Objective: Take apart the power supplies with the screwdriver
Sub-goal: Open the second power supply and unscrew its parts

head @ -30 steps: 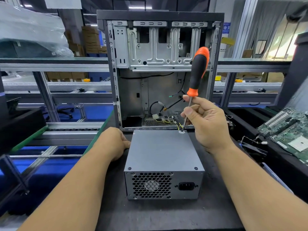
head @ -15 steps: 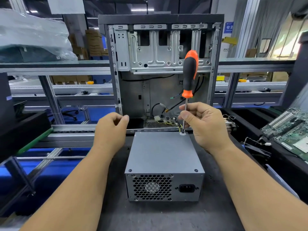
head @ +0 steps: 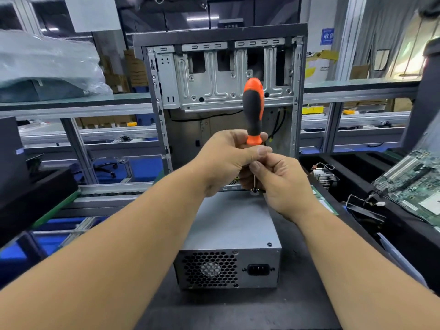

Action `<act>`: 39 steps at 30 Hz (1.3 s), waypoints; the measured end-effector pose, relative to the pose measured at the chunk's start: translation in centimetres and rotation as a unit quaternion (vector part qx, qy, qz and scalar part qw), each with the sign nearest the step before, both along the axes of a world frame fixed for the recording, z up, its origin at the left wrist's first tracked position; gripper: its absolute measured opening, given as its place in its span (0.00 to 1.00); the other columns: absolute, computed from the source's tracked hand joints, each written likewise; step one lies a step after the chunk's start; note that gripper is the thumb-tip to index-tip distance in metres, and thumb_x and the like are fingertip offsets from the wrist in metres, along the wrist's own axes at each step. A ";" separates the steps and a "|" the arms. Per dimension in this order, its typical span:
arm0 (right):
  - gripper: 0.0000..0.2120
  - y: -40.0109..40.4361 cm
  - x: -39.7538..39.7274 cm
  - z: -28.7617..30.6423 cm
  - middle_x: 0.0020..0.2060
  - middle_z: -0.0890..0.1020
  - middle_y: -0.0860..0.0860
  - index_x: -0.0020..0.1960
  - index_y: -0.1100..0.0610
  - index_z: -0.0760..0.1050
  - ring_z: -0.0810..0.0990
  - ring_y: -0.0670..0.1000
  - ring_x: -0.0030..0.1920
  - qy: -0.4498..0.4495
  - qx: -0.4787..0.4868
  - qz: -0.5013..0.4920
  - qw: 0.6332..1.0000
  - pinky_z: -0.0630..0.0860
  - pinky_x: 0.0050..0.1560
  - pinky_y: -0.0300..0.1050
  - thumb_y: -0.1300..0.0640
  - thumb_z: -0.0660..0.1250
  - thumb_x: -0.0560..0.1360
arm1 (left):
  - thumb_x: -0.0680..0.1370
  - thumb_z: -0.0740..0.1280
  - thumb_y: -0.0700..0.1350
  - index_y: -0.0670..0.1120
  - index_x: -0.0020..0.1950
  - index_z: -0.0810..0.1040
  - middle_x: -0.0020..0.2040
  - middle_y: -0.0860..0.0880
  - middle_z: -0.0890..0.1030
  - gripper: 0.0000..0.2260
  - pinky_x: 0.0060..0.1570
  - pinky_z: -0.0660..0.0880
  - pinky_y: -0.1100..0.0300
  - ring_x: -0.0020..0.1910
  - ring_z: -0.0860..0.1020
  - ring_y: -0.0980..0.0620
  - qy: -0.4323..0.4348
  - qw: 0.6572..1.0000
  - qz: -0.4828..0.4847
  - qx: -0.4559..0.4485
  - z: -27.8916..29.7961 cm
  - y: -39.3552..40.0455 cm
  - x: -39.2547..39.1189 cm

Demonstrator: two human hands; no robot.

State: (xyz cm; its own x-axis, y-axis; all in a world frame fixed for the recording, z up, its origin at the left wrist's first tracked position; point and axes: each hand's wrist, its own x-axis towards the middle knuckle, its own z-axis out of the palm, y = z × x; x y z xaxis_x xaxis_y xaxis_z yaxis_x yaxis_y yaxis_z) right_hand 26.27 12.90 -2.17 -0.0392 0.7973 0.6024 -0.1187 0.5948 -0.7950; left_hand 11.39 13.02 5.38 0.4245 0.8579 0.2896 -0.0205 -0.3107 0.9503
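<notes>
Both hands on the screwdriver [head: 254,110] at the far-right top screw [head: 255,191] of the supply [head: 228,225].
The left hand [head: 223,160] grips the handle base and the right hand [head: 283,184] pinches the shaft; the supply sits unheld on the table [head: 238,308], so a tilted tip may slip out or the supply may shift.

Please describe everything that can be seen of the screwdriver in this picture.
The screwdriver stands nearly upright over the far right corner of the grey power supply. Its thick handle is black with orange at the top and at the collar, and looks like rubber or plastic. A thin metal shaft runs down, and the tip sits at a screw on the top plate. The left hand grips the base of the handle; the right hand pinches the shaft below it.
</notes>
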 end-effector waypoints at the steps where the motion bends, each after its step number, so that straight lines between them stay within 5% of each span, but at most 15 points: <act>1: 0.08 0.0 0.0 -0.1 0.40 0.81 0.64 0.52 0.64 0.82 0.80 0.60 0.40 0.006 -0.004 0.003 1.000 0.83 0.44 0.57 0.67 0.63 0.83 | 0.81 0.69 0.38 0.39 0.63 0.79 0.56 0.37 0.85 0.11 0.47 0.77 0.52 0.48 0.81 0.45 -0.011 1.000 -0.008 -0.004 -0.1 0.1 0.2; 5: 0.10 -0.1 0.1 0.0 0.40 0.83 0.61 0.53 0.61 0.83 0.82 0.59 0.41 0.009 -0.023 0.019 1.000 0.84 0.45 0.52 0.67 0.62 0.84 | 0.85 0.65 0.44 0.41 0.60 0.80 0.53 0.42 0.87 0.09 0.44 0.76 0.54 0.45 0.82 0.46 -0.037 0.999 -0.014 -0.011 0.1 0.3 0.5; 8: 0.10 -0.2 0.3 0.0 0.40 0.85 0.58 0.52 0.60 0.84 0.83 0.56 0.40 -0.001 -0.027 0.012 1.000 0.84 0.42 0.48 0.65 0.64 0.84 | 0.80 0.73 0.44 0.35 0.51 0.78 0.45 0.42 0.87 0.12 0.34 0.75 0.59 0.39 0.81 0.47 -0.022 0.997 0.071 0.028 0.1 0.6 1.2; 11: 0.05 -0.2 0.5 -0.2 0.38 0.86 0.59 0.51 0.61 0.83 0.83 0.54 0.38 -0.025 -0.032 -0.022 0.999 0.81 0.41 0.45 0.67 0.69 0.81 | 0.69 0.82 0.47 0.45 0.41 0.70 0.36 0.44 0.81 0.20 0.35 0.81 0.46 0.37 0.80 0.46 -0.017 0.984 0.168 0.065 -0.3 0.9 1.8; 14: 0.03 -0.1 0.6 -0.3 0.35 0.85 0.62 0.46 0.65 0.80 0.83 0.54 0.35 -0.025 -0.034 -0.059 0.997 0.80 0.38 0.45 0.68 0.74 0.76 | 0.66 0.83 0.52 0.49 0.39 0.68 0.31 0.56 0.74 0.24 0.35 0.77 0.52 0.31 0.74 0.54 -0.007 0.966 0.229 0.120 -1.2 1.0 2.2; 16: 0.04 -0.1 0.7 -0.4 0.33 0.84 0.59 0.43 0.66 0.80 0.82 0.50 0.34 -0.039 -0.018 -0.061 0.997 0.79 0.37 0.41 0.69 0.73 0.77 | 0.69 0.81 0.54 0.47 0.43 0.70 0.33 0.55 0.74 0.21 0.38 0.76 0.54 0.32 0.74 0.53 -0.008 0.970 0.204 0.132 -1.9 0.8 2.2; 20: 0.09 -0.5 1.0 -0.2 0.38 0.85 0.52 0.48 0.62 0.83 0.81 0.43 0.38 -0.119 0.005 -0.065 0.991 0.76 0.42 0.34 0.67 0.66 0.83 | 0.78 0.71 0.45 0.44 0.58 0.78 0.52 0.37 0.84 0.10 0.60 0.80 0.44 0.51 0.84 0.43 0.009 0.992 0.086 0.092 -2.6 0.6 1.6; 25: 0.12 -0.9 1.4 0.0 0.47 0.86 0.57 0.56 0.60 0.84 0.81 0.44 0.47 -0.145 -0.002 -0.076 0.987 0.78 0.51 0.39 0.66 0.62 0.85 | 0.82 0.68 0.38 0.41 0.50 0.85 0.48 0.42 0.87 0.06 0.51 0.83 0.52 0.45 0.84 0.50 0.035 0.989 0.113 0.084 -3.1 1.1 1.0; 30: 0.03 -0.9 1.1 -0.4 0.43 0.88 0.59 0.51 0.59 0.86 0.84 0.48 0.44 -0.084 -0.026 -0.053 0.995 0.82 0.50 0.42 0.62 0.74 0.79 | 0.75 0.77 0.42 0.44 0.39 0.79 0.40 0.40 0.85 0.10 0.42 0.83 0.47 0.37 0.81 0.46 0.033 0.982 0.154 0.106 -3.2 1.3 1.0; 33: 0.02 -0.7 1.0 -0.6 0.40 0.88 0.57 0.48 0.58 0.86 0.84 0.50 0.42 -0.081 -0.026 -0.089 0.992 0.83 0.50 0.48 0.63 0.76 0.76 | 0.75 0.77 0.43 0.43 0.41 0.76 0.37 0.44 0.79 0.11 0.41 0.79 0.48 0.37 0.77 0.47 0.025 0.978 0.160 0.130 -3.4 1.2 1.1; 36: 0.07 -0.8 1.3 -0.5 0.44 0.88 0.54 0.51 0.57 0.86 0.84 0.50 0.45 -0.124 -0.021 -0.079 0.989 0.80 0.53 0.48 0.65 0.69 0.81 | 0.80 0.70 0.39 0.43 0.52 0.82 0.44 0.44 0.84 0.02 0.48 0.82 0.49 0.44 0.82 0.48 -0.004 0.990 0.102 0.100 -3.4 1.0 1.2; 39: 0.11 -1.0 1.6 -0.5 0.43 0.86 0.56 0.51 0.56 0.85 0.79 0.48 0.44 -0.184 -0.011 -0.086 0.979 0.77 0.50 0.49 0.63 0.64 0.84 | 0.80 0.70 0.39 0.44 0.46 0.84 0.41 0.43 0.85 0.04 0.42 0.83 0.51 0.39 0.82 0.51 0.012 0.990 0.105 0.093 -3.4 1.1 1.1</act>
